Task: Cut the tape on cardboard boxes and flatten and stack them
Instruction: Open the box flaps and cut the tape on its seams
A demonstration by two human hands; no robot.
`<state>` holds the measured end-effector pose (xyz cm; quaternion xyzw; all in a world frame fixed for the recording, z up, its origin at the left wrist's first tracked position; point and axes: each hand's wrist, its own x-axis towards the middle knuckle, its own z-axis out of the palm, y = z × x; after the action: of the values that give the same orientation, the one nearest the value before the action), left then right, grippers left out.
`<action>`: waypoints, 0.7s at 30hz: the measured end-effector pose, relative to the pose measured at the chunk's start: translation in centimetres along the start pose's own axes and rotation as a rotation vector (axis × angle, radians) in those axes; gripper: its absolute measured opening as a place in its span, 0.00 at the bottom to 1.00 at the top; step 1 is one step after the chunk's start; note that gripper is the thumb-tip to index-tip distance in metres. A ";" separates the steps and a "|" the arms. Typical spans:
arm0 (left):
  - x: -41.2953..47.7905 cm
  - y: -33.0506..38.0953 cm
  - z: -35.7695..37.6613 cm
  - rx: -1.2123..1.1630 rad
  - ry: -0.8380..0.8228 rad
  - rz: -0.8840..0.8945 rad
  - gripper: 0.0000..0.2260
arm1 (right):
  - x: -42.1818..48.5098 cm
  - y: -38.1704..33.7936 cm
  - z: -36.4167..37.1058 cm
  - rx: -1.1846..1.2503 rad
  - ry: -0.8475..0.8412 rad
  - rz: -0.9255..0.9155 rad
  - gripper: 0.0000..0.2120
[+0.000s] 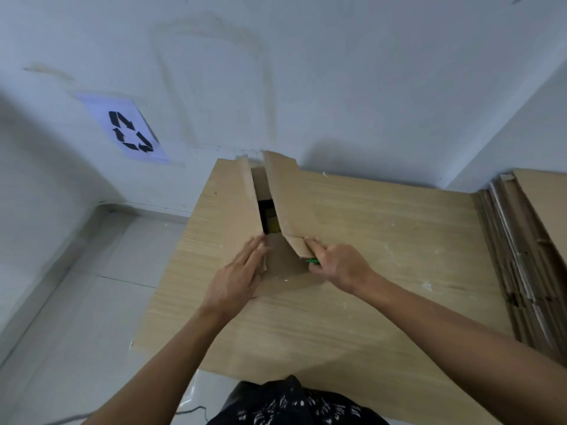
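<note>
Box (283, 266) sits on the bench (383, 240), right between the two hands and running away from them toward the wall (337, 87). Top is open along the centre. Left flap (239, 204) and right flap (288, 197) are parted in a narrow V, widest at the far end. The right flap tilts up more. The gap shows a dark interior with something yellowish inside; can't tell what.

Left hand (237, 277): fingers straight and together, flat against the near end of the left flap, tips at the flap's inner edge. Nothing grasped.

Right hand (340, 266): fingers curled round a green tool (313, 261). Only a short green bit shows below the knuckles; can't see a blade. Fingertips (310, 240) touch the near corner of the right flap.

The near box panel shows between the hands, plain brown.

Right of the right hand, well apart: stack of flattened cardboard (521, 240) at the bench's right end, against the side wall, edges fanned toward the camera.

Left of the left hand and beyond it: paper sign (129, 130) with a black recycling symbol, stuck on the wall. Below it, pale tiled floor (92, 286) beside the bench. A thin cable (190, 412) lies on the floor near the person's dark patterned clothing (294, 406), under the left forearm.
</note>
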<state>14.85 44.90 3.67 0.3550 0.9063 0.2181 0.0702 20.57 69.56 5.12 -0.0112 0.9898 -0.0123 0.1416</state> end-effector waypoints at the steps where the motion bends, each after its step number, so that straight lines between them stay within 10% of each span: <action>1: -0.4 0.3 0.0 -0.062 0.076 -0.058 0.25 | -0.3 0.0 0.5 0.158 0.075 0.064 0.27; 4: -1.4 1.2 -0.5 -0.373 0.386 -0.263 0.15 | -1.8 0.1 1.7 0.817 0.378 0.375 0.07; 10: -2.5 0.4 -1.1 -0.693 0.908 -0.842 0.08 | -1.7 1.6 4.5 1.558 0.701 0.984 0.08; 21: -3.6 -2.3 -0.5 -0.883 0.739 -1.031 0.22 | -3.9 5.7 7.6 1.688 0.515 0.986 0.25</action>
<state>15.99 40.80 3.03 -0.2689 0.7506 0.6035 -0.0088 26.34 75.16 -1.22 0.5059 0.5522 -0.6508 -0.1253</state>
